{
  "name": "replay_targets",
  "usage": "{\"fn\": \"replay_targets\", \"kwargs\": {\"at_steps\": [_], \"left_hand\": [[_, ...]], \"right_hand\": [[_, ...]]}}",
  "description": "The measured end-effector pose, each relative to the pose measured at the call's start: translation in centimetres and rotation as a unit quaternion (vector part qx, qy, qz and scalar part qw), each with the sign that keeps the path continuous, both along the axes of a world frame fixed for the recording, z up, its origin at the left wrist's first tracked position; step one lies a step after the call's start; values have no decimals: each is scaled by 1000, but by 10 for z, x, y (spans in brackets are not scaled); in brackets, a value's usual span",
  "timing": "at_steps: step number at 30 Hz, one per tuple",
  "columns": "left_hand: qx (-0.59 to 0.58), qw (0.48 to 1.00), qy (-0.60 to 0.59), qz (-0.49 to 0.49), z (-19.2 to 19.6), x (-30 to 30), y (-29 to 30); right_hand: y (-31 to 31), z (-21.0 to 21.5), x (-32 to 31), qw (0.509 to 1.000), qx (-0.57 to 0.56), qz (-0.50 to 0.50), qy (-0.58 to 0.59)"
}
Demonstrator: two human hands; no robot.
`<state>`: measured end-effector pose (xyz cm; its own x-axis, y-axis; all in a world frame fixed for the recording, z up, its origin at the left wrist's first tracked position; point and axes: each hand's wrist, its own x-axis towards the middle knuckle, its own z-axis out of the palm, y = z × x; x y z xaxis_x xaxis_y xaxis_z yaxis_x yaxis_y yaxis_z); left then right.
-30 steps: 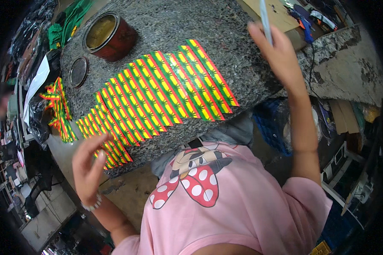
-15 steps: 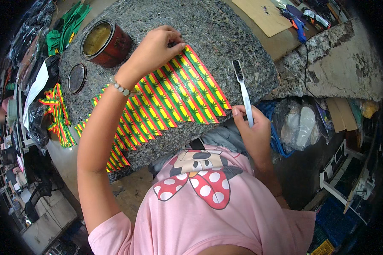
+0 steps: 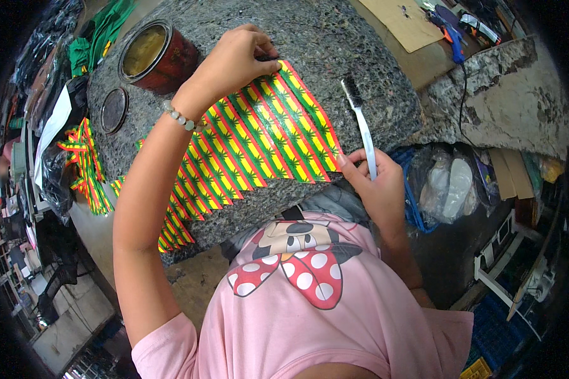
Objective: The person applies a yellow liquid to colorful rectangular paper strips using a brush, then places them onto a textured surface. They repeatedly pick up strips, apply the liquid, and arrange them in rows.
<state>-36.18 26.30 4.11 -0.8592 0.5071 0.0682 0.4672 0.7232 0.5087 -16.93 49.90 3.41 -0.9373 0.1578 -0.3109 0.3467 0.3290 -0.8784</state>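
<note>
Several printed strips (image 3: 253, 136) in red, yellow and green with a leaf pattern lie side by side, slanting, on a grey rough slab (image 3: 373, 57). My left hand (image 3: 243, 54) pinches the far end of the rightmost strip (image 3: 310, 114) between thumb and finger. At its near end, the thumb and finger of my right hand (image 3: 379, 180) close on the same strip. A white toothbrush (image 3: 365, 134) with dark bristles is also held in my right hand, its head pointing away from me. My left forearm hides part of the strips on the left.
An open reddish tin (image 3: 171, 66) with yellowish contents stands at the far left of the slab, its round lid (image 3: 114, 110) beside it. More loose strips (image 3: 90, 167) hang at the left. A glue gun (image 3: 452, 41) lies far right; bagged white soles (image 3: 455, 186) are below.
The rightmost strip's near end has shifted slightly left, against the neighbouring strip. My right hand moved with it, and the toothbrush tilted a little. My left hand still pinches the far end.
</note>
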Motion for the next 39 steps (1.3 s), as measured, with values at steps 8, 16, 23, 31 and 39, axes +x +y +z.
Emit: {"fn": "replay_targets", "kwargs": {"at_steps": [8,16,23,31,39], "left_hand": [[-49,999,-16,-12,5,-4,3],[-13,996,-58,-72,-8,-23,-9],[-13,996,-58,-60,-12,-24,-16],[-131,987,-45,-78,-3,-22,-10],[-113,990,-19,-82,-6,-18,-9]], "right_hand": [[-1,-1,0,1000,7,6,15],[8,-3,-2,1000,-5,26,-8],[13,-4,0,999,-21,16,-24],[18,-3,0,999,-8,37,-29],[15,-4,-2,998,43,38,8]]}}
